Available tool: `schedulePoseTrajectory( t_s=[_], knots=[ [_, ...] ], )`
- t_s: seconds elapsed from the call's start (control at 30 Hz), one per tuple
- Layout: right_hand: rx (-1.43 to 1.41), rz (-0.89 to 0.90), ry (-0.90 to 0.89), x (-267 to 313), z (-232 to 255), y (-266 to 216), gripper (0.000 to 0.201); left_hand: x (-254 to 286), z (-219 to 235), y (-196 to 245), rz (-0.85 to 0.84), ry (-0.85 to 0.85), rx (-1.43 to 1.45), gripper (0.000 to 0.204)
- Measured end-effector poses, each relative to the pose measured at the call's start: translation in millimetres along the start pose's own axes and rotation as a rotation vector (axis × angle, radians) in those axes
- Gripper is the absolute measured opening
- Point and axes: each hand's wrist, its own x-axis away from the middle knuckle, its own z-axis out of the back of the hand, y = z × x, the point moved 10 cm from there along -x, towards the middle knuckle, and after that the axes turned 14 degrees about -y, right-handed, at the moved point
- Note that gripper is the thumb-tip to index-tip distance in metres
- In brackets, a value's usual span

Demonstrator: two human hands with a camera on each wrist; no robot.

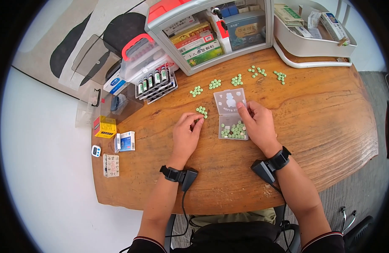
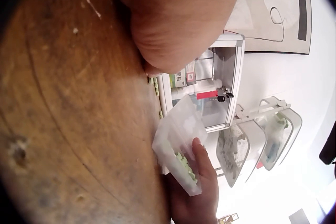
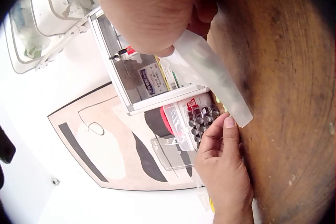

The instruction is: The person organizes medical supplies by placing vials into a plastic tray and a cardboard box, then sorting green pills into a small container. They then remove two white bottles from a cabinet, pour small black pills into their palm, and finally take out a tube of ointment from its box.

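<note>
My right hand grips a small clear plastic pill box at its right side, thumb over the edge near the hinge. The box's lid, with a white printed figure, stands open. Green tablets lie in its lower half; they also show through the wall in the left wrist view. Left of the box, my left hand has thumb and index fingertip together on a green tablet at the near end of a small cluster on the wooden table. In the right wrist view the left hand pinches low at the table surface.
More tablet clusters lie in an arc behind the box. Behind them stands a medicine cabinet, with a white basket at right. Racked vials and a clear case stand left. Small cartons line the left edge.
</note>
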Motion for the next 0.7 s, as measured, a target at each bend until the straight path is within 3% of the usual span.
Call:
schedulePoseTrajectory(
  t_s=[0.27,0.7],
  knots=[
    [-0.006,0.006,0.005,0,1,0,0.042,6,3,13,-0.006,0.046,-0.032,0.013],
    [0.005,0.021,0.009,1,3,-5,0.041,16,8,20,-0.032,-0.032,-0.250,0.011]
  ],
)
